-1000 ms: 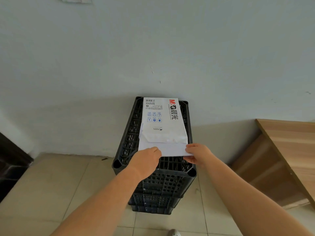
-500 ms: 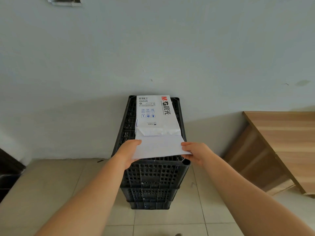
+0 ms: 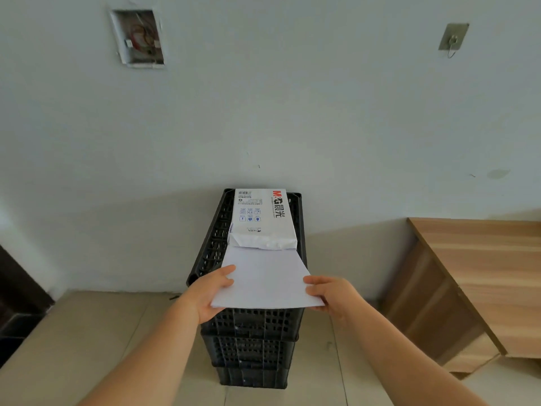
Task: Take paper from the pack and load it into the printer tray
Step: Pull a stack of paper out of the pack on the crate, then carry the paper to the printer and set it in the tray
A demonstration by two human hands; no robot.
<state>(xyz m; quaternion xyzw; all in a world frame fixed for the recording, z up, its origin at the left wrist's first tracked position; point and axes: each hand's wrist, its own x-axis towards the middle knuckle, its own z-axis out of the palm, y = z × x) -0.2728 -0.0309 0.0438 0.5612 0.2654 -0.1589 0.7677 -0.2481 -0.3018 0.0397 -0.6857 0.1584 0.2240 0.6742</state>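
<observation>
On top of three stacked black crates (image 3: 251, 323), one opened M&G paper pack (image 3: 262, 218), one white sheaf of paper (image 3: 268, 278) half out of it, your left hand (image 3: 209, 294) and right hand (image 3: 329, 291) each pinching a near corner, one wooden desk (image 3: 486, 273) to your right.

Paper (image 3: 268, 276) now drawn much farther out of pack (image 3: 262, 218) than second ago; we see long white stretch past torn open end, near edge beyond crate (image 3: 210, 253) front rim. Our left hand (image 3: 209, 294) moved from on top of sheets to left corner; right hand (image 3: 329, 293) pulled back with right corner.
</observation>
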